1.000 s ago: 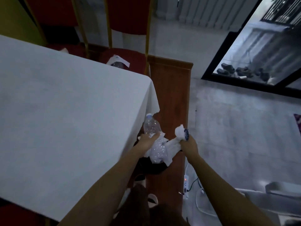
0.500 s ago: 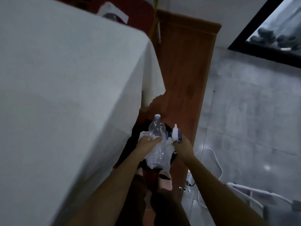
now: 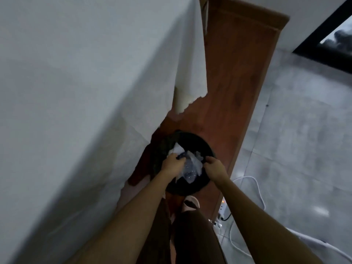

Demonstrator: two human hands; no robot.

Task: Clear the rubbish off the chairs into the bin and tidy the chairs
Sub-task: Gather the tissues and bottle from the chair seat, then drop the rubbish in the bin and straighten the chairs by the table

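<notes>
Over the black bin [image 3: 198, 141], the left hand [image 3: 172, 164] clamps a crushed clear bottle [image 3: 190, 168] with white tissue [image 3: 178, 148]; whether the right hand [image 3: 214, 167] grips anything I cannot tell.

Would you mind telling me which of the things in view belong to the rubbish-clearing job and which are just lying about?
Part of the job:
- crumpled clear plastic bottle, gripped by the left hand
- white tissue paper
- round black bin below both hands
- right hand, which looks closed on the bundle's edge

Just lying about:
- white tablecloth
- white cable on the grey floor
- white power strip
</notes>
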